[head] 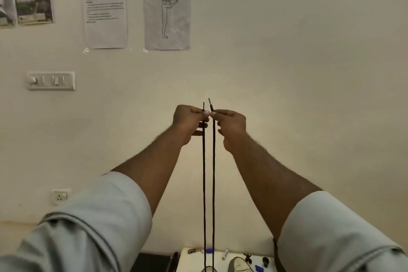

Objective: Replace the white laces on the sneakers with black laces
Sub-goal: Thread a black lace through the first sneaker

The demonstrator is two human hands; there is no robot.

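**A:** What am I looking at?

**B:** I've got both arms raised in front of the wall. My left hand (189, 120) pinches one end of the black lace (204, 183) between thumb and forefinger, and my right hand (230, 125) pinches the other end the same way. The two hands are just beside each other, fingertips nearly meeting.

**A:** Why hold it up like that?

**B:** My read is that I'm evening the ends. Two strands hang straight down, close and parallel, to the table (220, 259) at the bottom edge, so the lace looks already threaded low on a sneaker, and lifting both tips level would show whether the sides match. The right tip stands slightly higher.

**A:** Count things for me.

**B:** One black lace, two strands, two tips. One sneaker (239, 265) plainly shows near the table's front edge, right of the strands; a second shape sits where the strands end, too cut off to name. A few small items lie along the far edge; I can't identify them. On the wall: two taped sheets, a poster, a switch plate, a socket.
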